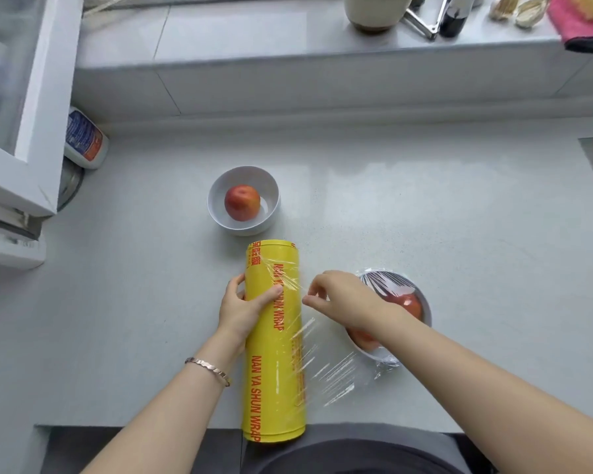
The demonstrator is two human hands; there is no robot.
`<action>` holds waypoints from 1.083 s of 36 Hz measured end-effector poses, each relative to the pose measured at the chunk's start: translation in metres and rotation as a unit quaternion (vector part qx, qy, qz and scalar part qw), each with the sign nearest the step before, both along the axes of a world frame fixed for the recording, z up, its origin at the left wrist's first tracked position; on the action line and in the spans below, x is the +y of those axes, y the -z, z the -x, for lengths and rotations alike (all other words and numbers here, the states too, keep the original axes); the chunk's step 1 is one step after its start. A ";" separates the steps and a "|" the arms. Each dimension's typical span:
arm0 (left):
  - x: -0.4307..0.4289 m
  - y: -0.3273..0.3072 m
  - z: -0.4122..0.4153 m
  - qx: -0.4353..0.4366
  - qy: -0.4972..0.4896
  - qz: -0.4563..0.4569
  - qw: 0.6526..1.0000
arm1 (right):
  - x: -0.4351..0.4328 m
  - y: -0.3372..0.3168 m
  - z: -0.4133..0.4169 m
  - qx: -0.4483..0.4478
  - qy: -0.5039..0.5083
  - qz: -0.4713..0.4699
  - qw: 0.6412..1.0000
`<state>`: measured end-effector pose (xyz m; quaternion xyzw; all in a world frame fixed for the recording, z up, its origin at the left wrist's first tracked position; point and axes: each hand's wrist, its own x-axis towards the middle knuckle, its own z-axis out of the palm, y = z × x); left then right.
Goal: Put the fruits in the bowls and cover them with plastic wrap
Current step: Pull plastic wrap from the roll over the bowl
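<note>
A yellow roll of plastic wrap lies lengthwise on the grey counter, its near end over the front edge. My left hand grips the roll's upper half. My right hand pinches the loose edge of clear film just right of the roll. Behind my right forearm sits a white bowl with red fruit inside, film stretched over it. Farther back stands an uncovered white bowl holding one red-orange fruit.
A white bottle with a blue-orange label lies at the back left beside a white cabinet. A raised ledge at the back carries a jar, utensils, garlic and a pink cloth. The counter's front edge is close.
</note>
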<state>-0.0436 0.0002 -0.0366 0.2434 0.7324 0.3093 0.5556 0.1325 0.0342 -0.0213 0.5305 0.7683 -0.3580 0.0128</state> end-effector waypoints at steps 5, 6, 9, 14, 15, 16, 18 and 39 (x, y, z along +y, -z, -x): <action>0.005 -0.010 0.001 0.125 0.112 0.024 0.986 | -0.002 0.005 0.008 -0.007 0.016 -0.003 1.000; 0.007 -0.012 -0.002 0.165 0.142 0.028 0.976 | -0.003 0.005 0.010 -0.003 0.020 -0.002 1.000; 0.010 -0.013 -0.015 0.241 0.195 0.041 0.950 | -0.004 0.007 0.012 0.008 0.026 -0.005 1.000; 0.009 -0.010 -0.018 0.248 0.179 0.023 0.952 | -0.004 0.006 0.013 -0.007 0.005 -0.006 1.000; 0.009 -0.009 -0.016 0.241 0.172 0.021 0.955 | -0.003 0.005 0.014 -0.007 0.000 -0.006 1.000; 0.009 -0.008 -0.014 0.238 0.168 0.017 0.956 | -0.003 0.005 0.015 -0.005 -0.004 -0.005 1.000; 0.008 -0.005 -0.011 0.238 0.163 0.007 0.957 | -0.002 0.006 0.020 -0.001 -0.010 -0.003 1.000; 0.007 0.002 0.000 0.192 0.114 -0.019 0.975 | -0.010 0.002 0.016 0.038 -0.016 0.024 0.999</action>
